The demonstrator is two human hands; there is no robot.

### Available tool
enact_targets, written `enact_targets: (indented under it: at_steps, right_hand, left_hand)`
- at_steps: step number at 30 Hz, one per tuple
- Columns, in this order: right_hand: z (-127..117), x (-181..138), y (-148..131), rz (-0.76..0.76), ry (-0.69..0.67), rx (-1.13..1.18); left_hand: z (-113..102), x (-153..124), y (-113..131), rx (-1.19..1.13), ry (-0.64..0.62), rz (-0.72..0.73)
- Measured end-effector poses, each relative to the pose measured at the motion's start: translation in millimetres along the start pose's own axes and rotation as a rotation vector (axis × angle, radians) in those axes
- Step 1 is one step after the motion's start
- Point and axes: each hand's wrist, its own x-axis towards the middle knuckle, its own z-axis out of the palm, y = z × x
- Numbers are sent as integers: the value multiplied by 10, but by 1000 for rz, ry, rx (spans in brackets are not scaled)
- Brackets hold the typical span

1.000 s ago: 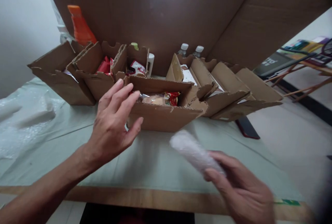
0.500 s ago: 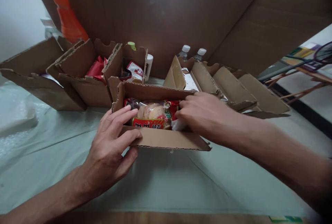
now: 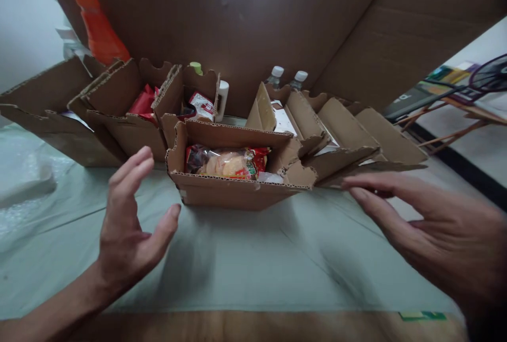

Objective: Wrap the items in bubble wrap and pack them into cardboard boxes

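Note:
An open cardboard box [image 3: 233, 195] stands on the light green cloth in front of me. Inside lies a clear and red snack bag [image 3: 227, 162] with pale round crackers showing through its window, and a whitish plastic piece [image 3: 270, 177] sits at its right end. To the left of this box, my left hand [image 3: 132, 220] hovers, fingers raised and thumb spread, touching nothing. On the other side, apart from the box, is my right hand [image 3: 420, 231]; its fingers are stretched, with the thumb near the index finger and nothing visible between them.
Several cardboard bins [image 3: 130, 136] line the back, holding a red packet [image 3: 144, 102] and a white-red packet [image 3: 203, 105]. An orange bottle [image 3: 101, 30], a white bottle [image 3: 222, 100] and clear bottles [image 3: 276, 77] stand behind. A large cardboard panel [image 3: 206, 20] closes the rear.
Both hands have left the box, the left moving left and the right moving right toward me. The box's front wall, earlier tipped toward me, now stands more upright, covering the bag's lower part.

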Motion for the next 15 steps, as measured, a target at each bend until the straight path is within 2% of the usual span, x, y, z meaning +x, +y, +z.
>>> enact_targets:
  at_steps: [1,3,6,9,12,15]
  right_hand:
    - [51,-150,38,108,11,37]
    - [333,-356,85,244,-77,168]
    - [945,-400,42,289,-159,386]
    - [1315,-357,-107,314,-69,517]
    - [1271,-547,-327,324,4,506]
    - [1053,-876,-637,266,14,435]
  left_hand:
    - [30,-8,-75,-47,-32,-68]
    - [164,7,-224,-141,-113,-179]
    - [471,68,-350,-303,-179,-332]
    - [666,37,-294,-440,-125,-411]
    - [557,-248,-143,-429,-92,-475]
    - [174,-727,-23,-318,-57,-556]
